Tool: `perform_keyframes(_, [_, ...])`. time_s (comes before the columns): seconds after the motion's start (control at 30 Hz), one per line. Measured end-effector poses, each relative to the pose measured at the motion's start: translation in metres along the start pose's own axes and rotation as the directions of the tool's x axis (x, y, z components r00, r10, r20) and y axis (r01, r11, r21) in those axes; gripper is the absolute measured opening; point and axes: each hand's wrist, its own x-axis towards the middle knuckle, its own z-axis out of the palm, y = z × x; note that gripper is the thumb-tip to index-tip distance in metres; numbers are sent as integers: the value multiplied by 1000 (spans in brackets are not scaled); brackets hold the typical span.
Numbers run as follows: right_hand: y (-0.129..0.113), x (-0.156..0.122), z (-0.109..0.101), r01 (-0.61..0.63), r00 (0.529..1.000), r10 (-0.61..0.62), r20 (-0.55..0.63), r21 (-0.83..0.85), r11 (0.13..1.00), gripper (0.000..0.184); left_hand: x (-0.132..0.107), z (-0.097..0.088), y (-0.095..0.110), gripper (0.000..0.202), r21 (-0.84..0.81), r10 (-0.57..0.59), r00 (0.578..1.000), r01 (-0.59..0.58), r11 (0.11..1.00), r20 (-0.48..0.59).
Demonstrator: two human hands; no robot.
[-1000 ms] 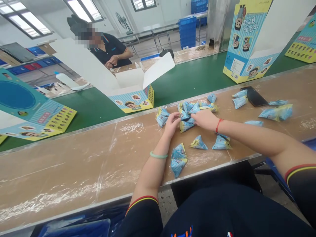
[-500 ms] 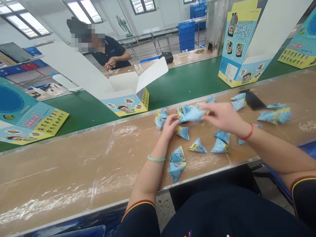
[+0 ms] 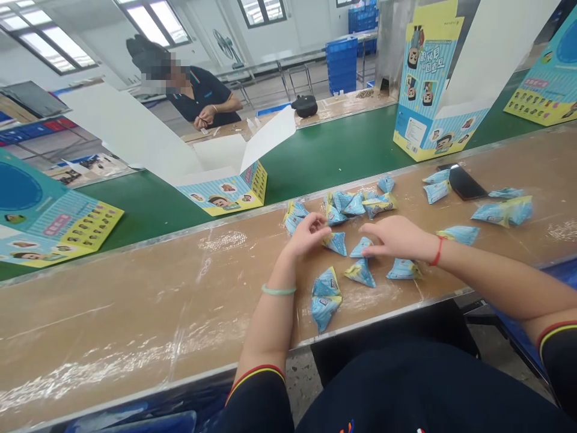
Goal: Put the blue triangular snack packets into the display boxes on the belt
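Observation:
Small blue triangular packets lie scattered on the brown taped worktop [image 3: 135,313]. My left hand [image 3: 309,233] is curled, its fingertips at the corner of one blue packet [image 3: 336,243]. My right hand [image 3: 396,237] is low over the worktop, with its fingers closed on another blue packet [image 3: 362,248]. More packets lie close by: one [image 3: 360,272] just below my right fingers, a pair [image 3: 325,296] near the front edge, and a cluster [image 3: 356,203] beyond both hands.
A black phone [image 3: 464,181] and more packets [image 3: 502,210] lie at the right. Beyond the worktop runs a green conveyor belt [image 3: 342,150] carrying an open printed box [image 3: 225,192], a tall printed box [image 3: 428,90] and a flat printed card [image 3: 49,222]. A person [image 3: 202,96] works across the belt.
My right hand, which held a packet up in the air half a second ago, has come down to the worktop with a packet at its fingertips. My left hand has barely moved.

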Motion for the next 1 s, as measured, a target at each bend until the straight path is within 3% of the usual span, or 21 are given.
perform_keyframes(0.07, [8,2,-5,-23,999,25,-48,40,999,49,0,0,6,55,116,-40,982,18,993,183])
perform_keyframes(0.17, [11,11,1,13,997,-9,-77,56,998,50,-2,4,3,55,283,-48,967,-26,959,251])
perform_keyframes(0.27, [10,23,15,124,992,-124,-37,7,992,58,0,12,-2,43,380,14,979,-92,920,203])
perform_keyframes(0.37, [14,33,27,192,978,-189,93,-25,981,56,10,22,-6,40,475,-42,995,-5,880,88])
perform_keyframes(0.47, [20,41,32,209,971,-201,126,-49,977,56,19,30,-7,38,565,-78,997,56,823,15])
perform_keyframes(0.67, [18,40,37,234,969,-226,96,-78,969,51,20,35,-6,40,634,-91,994,106,766,-55])
perform_keyframes(0.87, [23,40,43,235,972,-232,46,-79,969,58,20,32,-13,38,625,-40,998,56,778,-40])
perform_keyframes(0.93, [28,28,37,256,967,-256,4,-37,966,55,20,32,-12,40,613,-25,999,40,789,-33])
perform_keyframes(1.0, [36,7,26,269,956,-261,-132,53,962,45,18,33,-11,41,600,-9,999,27,800,-32])
